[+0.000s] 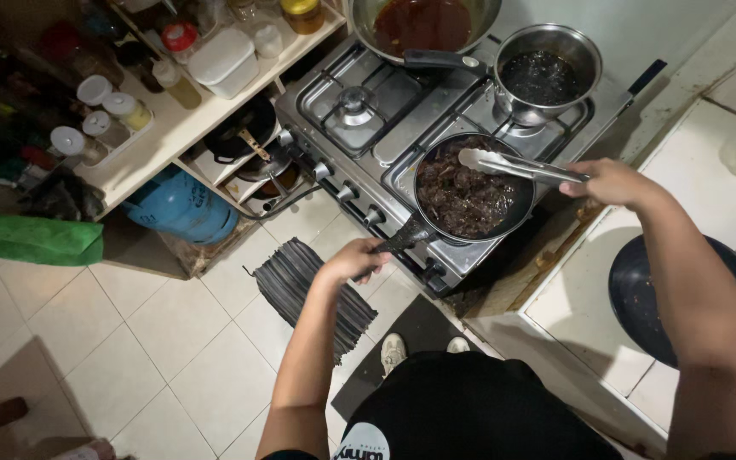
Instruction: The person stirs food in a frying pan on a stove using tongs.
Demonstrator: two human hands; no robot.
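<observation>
We grip the frying pan (473, 189) handle w/ left hand (353, 260), fingers clenched, steadying it on the stove's (402, 111) front burner; right hand (611, 181) pinches metal tongs (513, 165) over the dark meat (463, 198) to turn it

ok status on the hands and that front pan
Left hand grips pan handle. Right hand holds tongs over dark food. Nothing blocking.

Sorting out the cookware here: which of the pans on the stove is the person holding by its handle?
The front frying pan of dark meat; the left hand grips its handle. The rear pan and steel saucepan stand untouched.
</observation>
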